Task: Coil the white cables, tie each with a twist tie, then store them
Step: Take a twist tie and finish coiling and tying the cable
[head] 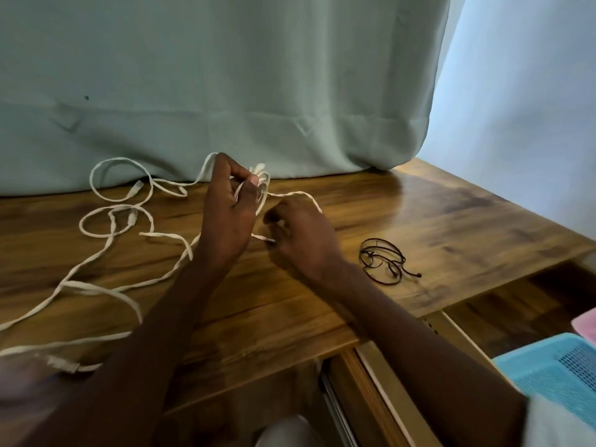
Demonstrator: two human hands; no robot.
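Observation:
Flat white cables (106, 279) sprawl in loose loops over the left half of the wooden table (435, 221). My left hand (227, 208) is raised near the table's middle and pinches a small bundle of white cable loops between thumb and fingers. Just to its right, my right hand (301, 235) grips the free run of that same cable, which arcs over its knuckles. Dark twist ties (383, 261) lie in a tangle on the table to the right of my right hand. A cable plug (64, 366) lies at the table's front left edge.
A pale green curtain (225, 85) hangs down onto the back of the table. A blue perforated plastic basket (561, 375) sits low at the right, below the table's front edge, with a pink item (585, 324) behind it.

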